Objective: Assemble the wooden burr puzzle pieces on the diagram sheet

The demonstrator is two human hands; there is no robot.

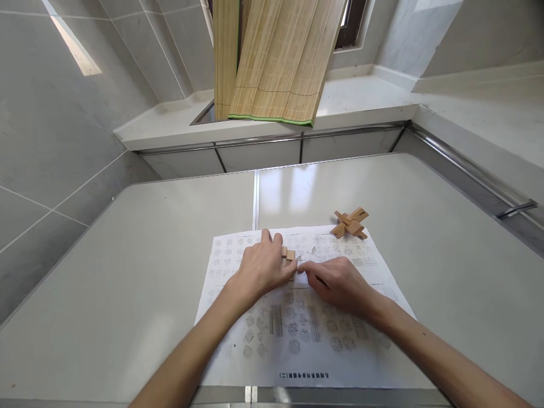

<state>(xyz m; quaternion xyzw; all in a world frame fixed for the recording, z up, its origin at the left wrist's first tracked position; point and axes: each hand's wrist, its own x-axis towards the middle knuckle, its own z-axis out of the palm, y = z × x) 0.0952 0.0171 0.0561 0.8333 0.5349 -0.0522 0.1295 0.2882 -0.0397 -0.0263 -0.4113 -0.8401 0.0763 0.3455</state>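
Observation:
A printed sheet point(297, 362) covered with small line drawings of puzzle shapes lies on the table. Over its upper middle, my left hand point(264, 265) is closed around light wooden puzzle blocks point(290, 255); its fingers and thumb hide part of them. Just to the right is my right hand point(340, 283), its index finger extended toward the blocks and its other fingers curled in. Nothing shows inside that hand. An interlocked wooden burr puzzle point(350, 223) with crossing bars rests at the sheet's upper right corner.
The pale table point(106, 294) has a metal seam point(256, 198) across it. Behind it runs a white window ledge point(361, 105), with a bamboo blind point(284, 62) hanging over it. Grey tiled wall point(63, 113) stands on the left, and a metal rail point(463, 167) runs along the right.

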